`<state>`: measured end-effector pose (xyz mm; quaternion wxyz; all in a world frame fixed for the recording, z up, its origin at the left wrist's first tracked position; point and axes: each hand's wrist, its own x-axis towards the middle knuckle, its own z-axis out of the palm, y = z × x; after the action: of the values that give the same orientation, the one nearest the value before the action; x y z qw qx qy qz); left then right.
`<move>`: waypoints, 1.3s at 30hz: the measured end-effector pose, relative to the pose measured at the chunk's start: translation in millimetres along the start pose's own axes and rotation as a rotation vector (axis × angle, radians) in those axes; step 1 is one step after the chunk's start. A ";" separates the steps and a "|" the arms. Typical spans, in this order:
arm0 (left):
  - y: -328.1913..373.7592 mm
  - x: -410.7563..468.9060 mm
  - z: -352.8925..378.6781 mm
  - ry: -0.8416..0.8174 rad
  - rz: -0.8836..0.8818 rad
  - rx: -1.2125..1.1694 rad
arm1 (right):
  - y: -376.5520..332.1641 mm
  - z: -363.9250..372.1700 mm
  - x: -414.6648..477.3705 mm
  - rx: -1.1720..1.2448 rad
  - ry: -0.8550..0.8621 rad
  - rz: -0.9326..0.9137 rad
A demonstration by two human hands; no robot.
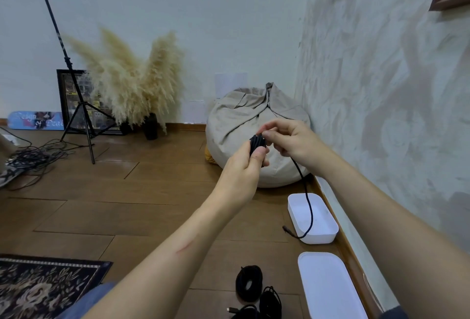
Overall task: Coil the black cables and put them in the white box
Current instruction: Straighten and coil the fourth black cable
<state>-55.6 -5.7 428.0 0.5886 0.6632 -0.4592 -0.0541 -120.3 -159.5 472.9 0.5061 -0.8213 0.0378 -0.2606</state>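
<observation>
My left hand (245, 166) grips a small coil of black cable (257, 142) held up in front of me. My right hand (287, 138) pinches the cable at the coil's top right. The cable's loose tail (306, 196) hangs down from the hands, curves across the open white box (328, 224) on the floor and ends in a plug (287, 229) just left of the box. A coiled black cable (248, 283) lies on the floor near me, with two more bundles (270, 302) beside it.
A white lid (328, 290) lies next to the wall at the lower right. A beige beanbag (244, 125) sits behind my hands. A light stand (78, 112), pampas grass in vases, a tangle of cables (30, 158) and a patterned rug (43, 285) are to the left.
</observation>
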 end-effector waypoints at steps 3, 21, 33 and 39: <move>1.2 -1.6 0.2 -0.005 -0.004 0.004 | 5.1 1.7 -2.1 0.022 -0.023 0.020; -17.1 15.7 -21.6 0.321 -0.064 0.112 | 12.7 59.3 -10.5 -0.289 -0.337 0.039; -32.5 13.1 -18.1 0.058 -0.164 0.083 | 7.9 26.1 -6.8 -0.274 -0.160 0.017; -29.7 6.3 -11.7 -0.044 -0.097 0.129 | 13.5 15.9 -7.3 -0.240 -0.102 0.015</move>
<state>-28.7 -4.8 409.9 0.5312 0.7198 -0.4419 -0.0674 -116.5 -150.7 453.0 0.4072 -0.8879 0.0490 -0.2084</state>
